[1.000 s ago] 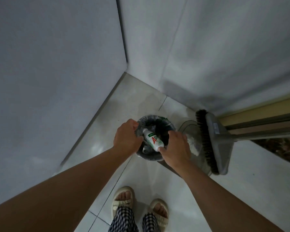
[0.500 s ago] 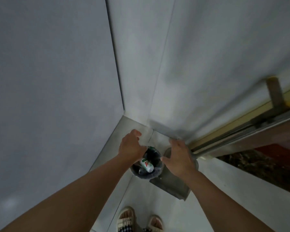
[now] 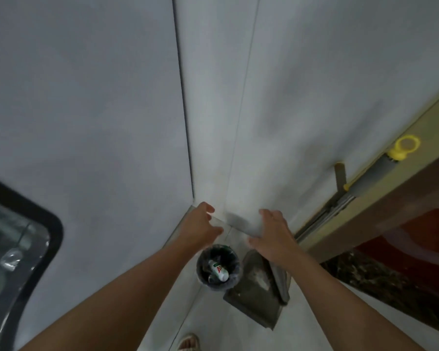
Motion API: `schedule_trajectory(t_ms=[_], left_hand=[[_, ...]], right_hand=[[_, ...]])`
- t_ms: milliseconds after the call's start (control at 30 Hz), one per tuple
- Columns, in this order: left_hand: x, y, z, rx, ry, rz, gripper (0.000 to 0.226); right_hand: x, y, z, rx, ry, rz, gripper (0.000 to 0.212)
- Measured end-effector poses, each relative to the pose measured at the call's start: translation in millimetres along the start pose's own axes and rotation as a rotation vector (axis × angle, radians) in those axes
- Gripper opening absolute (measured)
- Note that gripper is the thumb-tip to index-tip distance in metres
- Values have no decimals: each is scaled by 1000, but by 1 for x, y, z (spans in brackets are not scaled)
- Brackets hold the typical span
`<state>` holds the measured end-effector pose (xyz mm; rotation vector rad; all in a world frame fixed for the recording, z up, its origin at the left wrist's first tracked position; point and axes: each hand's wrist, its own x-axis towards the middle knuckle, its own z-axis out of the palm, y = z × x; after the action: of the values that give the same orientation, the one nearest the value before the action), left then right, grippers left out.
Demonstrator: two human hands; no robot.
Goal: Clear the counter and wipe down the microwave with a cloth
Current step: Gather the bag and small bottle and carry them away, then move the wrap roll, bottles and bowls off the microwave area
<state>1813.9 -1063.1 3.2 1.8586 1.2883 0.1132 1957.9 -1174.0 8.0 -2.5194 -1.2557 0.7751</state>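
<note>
The fingers point(image 3: 208, 207) of the left hand point(image 3: 198, 229) hang loosely curled with nothing in them, and those of the right hand point(image 3: 273, 235) are spread and relaxed, likewise holding nothing; both hands hover above the bin point(image 3: 218, 267), the left over its left edge, the right just to its right. Nearest to the viewer, below the bin, a sandal point(image 3: 188, 342) shows on the pale floor point(image 3: 213, 325). The bin itself is small, round and lined with a dark bag, and a white bottle point(image 3: 219, 269) with a green and red label lies inside it on top of other rubbish. Touching the bin's right side is a grey dustpan point(image 3: 254, 297), resting on the floor with a brush or broom head against it. Beyond the bin the two walls meet in a corner point(image 3: 188, 148). Far to the bin's left, at the picture's edge, is a dark rounded frame with glass point(image 3: 18, 236), possibly the microwave door, though it is too blurred to be sure. To the bin's upper right a long handle with a yellow end point(image 3: 403, 148) leans along a wooden door frame point(image 3: 365, 216). As for progress, at least one piece of rubbish appears to have been thrown away, so clearing seems under way or finished. No cloth is in view, so the wiping looks still to be done.
</note>
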Motion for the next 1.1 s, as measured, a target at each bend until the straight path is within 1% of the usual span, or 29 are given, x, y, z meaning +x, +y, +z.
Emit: schedule_trajectory(t_ms=[267,533,633,767,1000,1100], left_hand=[[-87,27,11,-57,117,-72,53],[-161,39,22,-145,229,-154,54],[-187,34,17,-180,267,-198,52],[-221,17,6,-208,330,-258,51],[-276,-20,-17,-257,418,-347,51],[-309,-46,-27,-282,471,-403,51]], right_hand=[[-59,19,-35,-60,-5,-173,78],[-101,28,-53,-113,-36,-306,72],[-114,19,-52,-153,-87,-343,73],[-132,0,-43,-186,-156,-390,68],[-168,-46,-12,-214,-224,-506,67],[-191,-73,10,-250,-266,-583,69]])
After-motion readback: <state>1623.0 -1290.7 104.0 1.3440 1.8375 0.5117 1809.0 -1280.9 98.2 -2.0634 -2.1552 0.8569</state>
